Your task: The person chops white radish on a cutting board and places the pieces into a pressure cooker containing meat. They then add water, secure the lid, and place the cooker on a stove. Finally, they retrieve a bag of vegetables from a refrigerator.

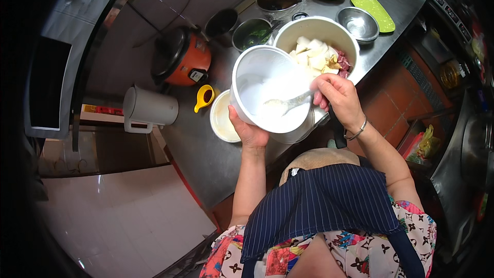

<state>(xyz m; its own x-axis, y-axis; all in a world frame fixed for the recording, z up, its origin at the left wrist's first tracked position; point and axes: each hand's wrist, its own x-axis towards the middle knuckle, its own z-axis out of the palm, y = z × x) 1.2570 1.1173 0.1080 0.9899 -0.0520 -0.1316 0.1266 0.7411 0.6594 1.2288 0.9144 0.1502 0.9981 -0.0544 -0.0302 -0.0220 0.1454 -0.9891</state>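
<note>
My left hand [251, 133] grips a deep white plastic tub [252, 69] by its lower side and tilts its mouth up toward me. A spoon [297, 101] is pinched in my right hand [339, 94]; its bowl is inside the tub and bears a pale, grainy substance. Just beyond the tub stands a large pot [291, 31]. In it lie pale cut chunks [316, 56], pieces of raw red meat [342, 62] and a yellowish-brown lump [332, 62]. The tub hides part of the pot's near side. A round, cream-coloured container [220, 117] sits beside my left hand.
Left on the steel counter [193, 154] stand an orange rice cooker [198, 60], a light pitcher [152, 106] and a yellow scoop [201, 100] with dark sauce. Farther back are a pot of chopped greens [256, 36], a metal bowl [358, 23] and a green tray [372, 11].
</note>
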